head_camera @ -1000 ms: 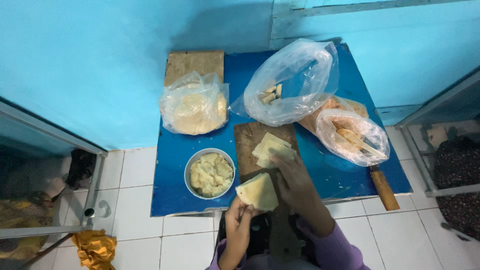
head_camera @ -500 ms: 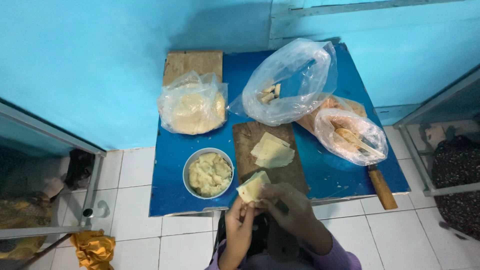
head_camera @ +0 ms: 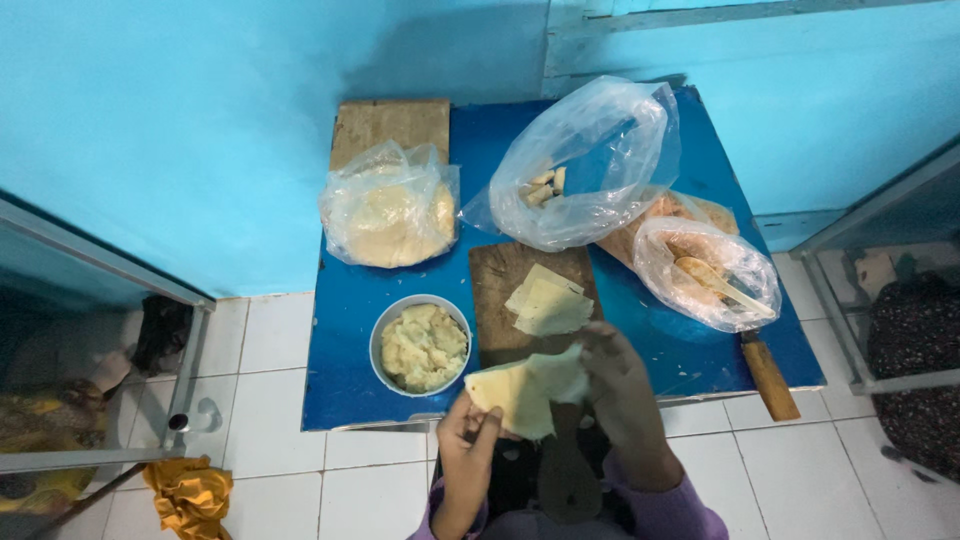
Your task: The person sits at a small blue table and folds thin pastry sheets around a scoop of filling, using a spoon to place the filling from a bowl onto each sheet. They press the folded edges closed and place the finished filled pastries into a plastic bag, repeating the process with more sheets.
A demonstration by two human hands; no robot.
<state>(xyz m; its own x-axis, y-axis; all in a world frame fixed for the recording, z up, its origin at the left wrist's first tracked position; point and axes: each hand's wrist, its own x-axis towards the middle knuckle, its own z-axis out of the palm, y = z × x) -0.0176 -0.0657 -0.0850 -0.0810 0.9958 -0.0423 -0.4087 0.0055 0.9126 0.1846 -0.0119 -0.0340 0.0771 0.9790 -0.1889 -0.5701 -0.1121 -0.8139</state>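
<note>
Both hands have drawn back toward my body since the earlier frames: a second ago the right hand reached over the wooden board, and now it is at the near edge of the counter beside the left. From my remote seat I see the left hand (head_camera: 468, 432) pinching the lower left corner of a thin pale yellow dough sheet (head_camera: 527, 388), its grip clenched on the sheet between thumb and fingers. The right hand (head_camera: 622, 395) grasps the sheet's right edge, fingers curled over it. The sheet now hangs spread wider between the two hands, just in front of the counter's near edge, where half a second ago it looked smaller and folded. On the small blue counter (head_camera: 350, 330), a dark wooden board (head_camera: 492, 300) lies near the front middle, carrying a stack of dough sheets (head_camera: 547, 303) that has not moved. Just left of the board stands a round grey bowl (head_camera: 422, 347) filled with a lumpy pale mash. Behind the bowl sits a clear bag of pale dough (head_camera: 390, 215), resting partly on a second wooden board (head_camera: 388, 125) against the blue wall. An open clear bag (head_camera: 590, 165) with a few small pale pieces inside stands at the back middle. To the right lies another clear bag (head_camera: 708, 270) holding a wooden spoon. A wooden handle (head_camera: 770, 378) sticks out over the counter's front right corner. White floor tiles surround the counter, and an orange cloth (head_camera: 190, 492) lies on the floor at lower left.
</note>
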